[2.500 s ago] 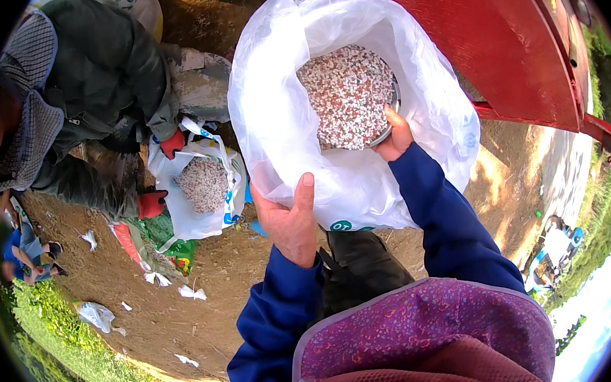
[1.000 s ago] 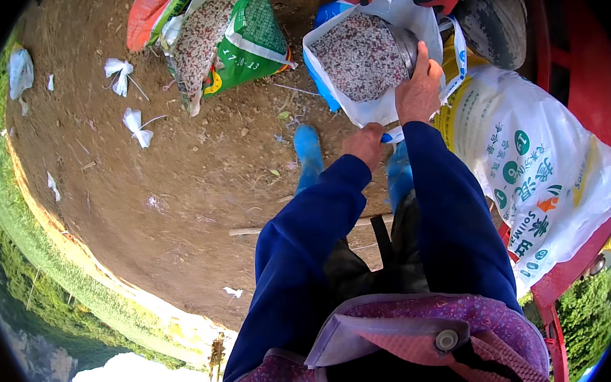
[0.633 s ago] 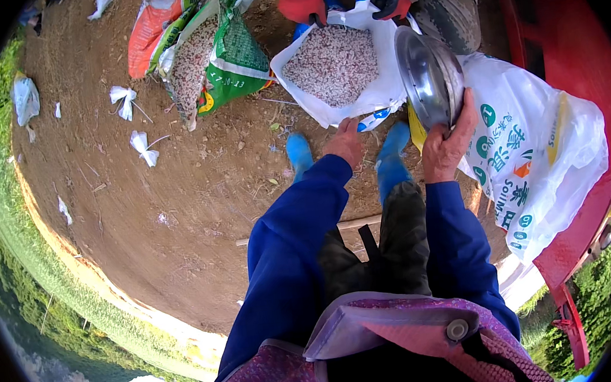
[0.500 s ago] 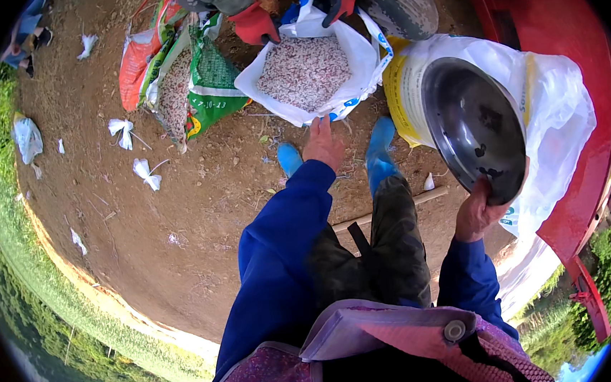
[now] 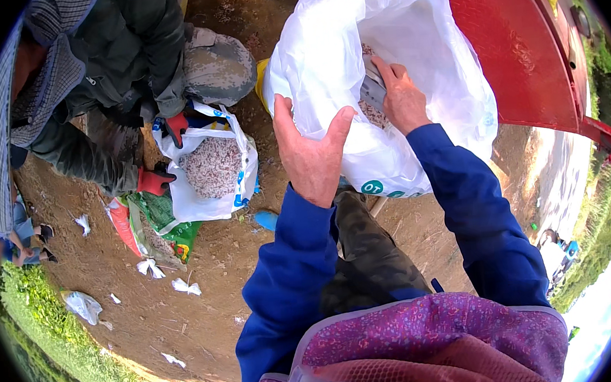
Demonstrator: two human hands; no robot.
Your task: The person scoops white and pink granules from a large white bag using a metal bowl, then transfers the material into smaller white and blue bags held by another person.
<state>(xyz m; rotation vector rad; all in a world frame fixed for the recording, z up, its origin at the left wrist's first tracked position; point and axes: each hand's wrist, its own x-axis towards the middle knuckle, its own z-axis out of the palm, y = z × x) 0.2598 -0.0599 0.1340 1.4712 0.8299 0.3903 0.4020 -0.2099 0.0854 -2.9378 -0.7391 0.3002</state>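
Note:
A large open white plastic bag point(image 5: 426, 34) stands in front of me with pinkish-white granules point(image 5: 373, 116) inside. My right hand point(image 5: 406, 102) reaches into it, fingers closed on the rim of a metal basin point(image 5: 373, 87). Most of that basin is hidden by the hand and the bag's folds. My left hand point(image 5: 310, 158) is at the bag's near left side, its thumb and fingers spread, holding nothing. Whether it touches the plastic I cannot tell.
To the left, a person's red-gloved hands point(image 5: 155, 180) hold a smaller white sack point(image 5: 245, 149) of similar granules. A green and red sack point(image 5: 161, 231) lies beside it. Red metal panels point(image 5: 517, 52) stand behind the large bag. White scraps point(image 5: 186, 286) litter the dirt ground.
My view has swung right toward the large bag. My right hand has brought the basin down into it. My left hand has moved from the smaller sack to the large bag's side.

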